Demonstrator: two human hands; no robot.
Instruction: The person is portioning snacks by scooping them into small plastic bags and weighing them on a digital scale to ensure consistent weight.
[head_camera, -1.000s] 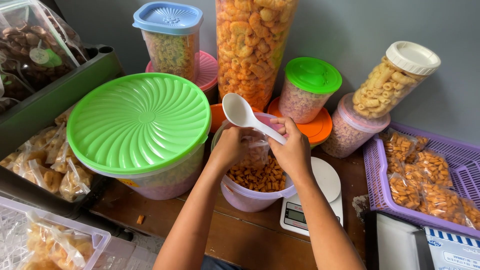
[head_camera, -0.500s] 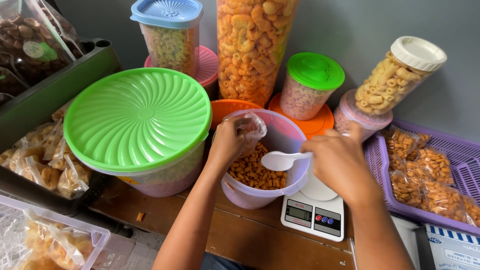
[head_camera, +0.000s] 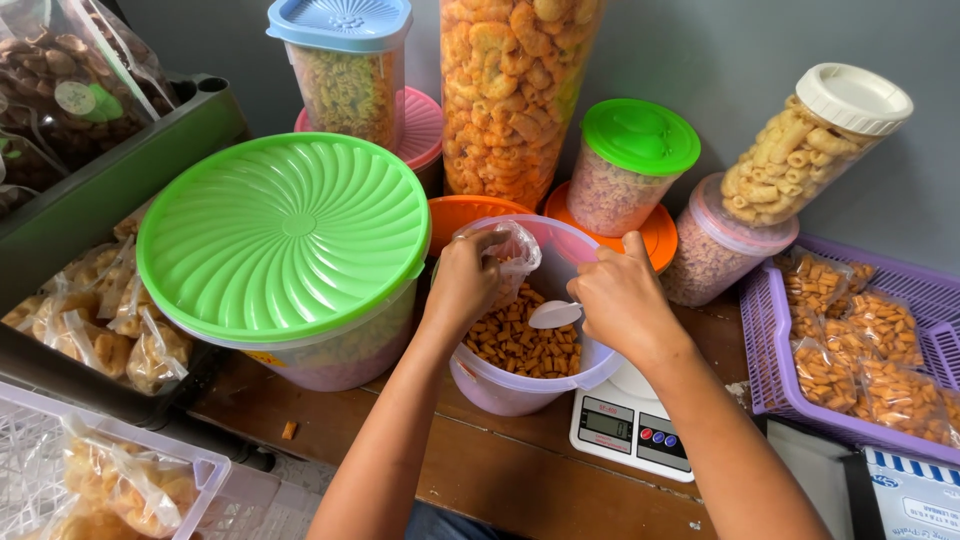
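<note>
We take the lilac tub (head_camera: 560, 385) as landmark. Over its mouth, our left hand (head_camera: 466, 283) pinches a small clear bag (head_camera: 512, 252) open, while our right hand (head_camera: 622, 300) grips a white spoon (head_camera: 553, 314) dipped towards the snacks (head_camera: 520, 345). To scoop well, we judge, keep the bag's mouth wide, just above the tub, and tip slowly. The snacks are small orange-brown squares heaped inside the tub, which partly covers a white scale (head_camera: 630, 430).

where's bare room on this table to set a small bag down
Bare wood shows along the near edge, between the green-lidded tub and the white scale. Behind the open tub jars crowd the wall; the purple basket fills the right.
</note>
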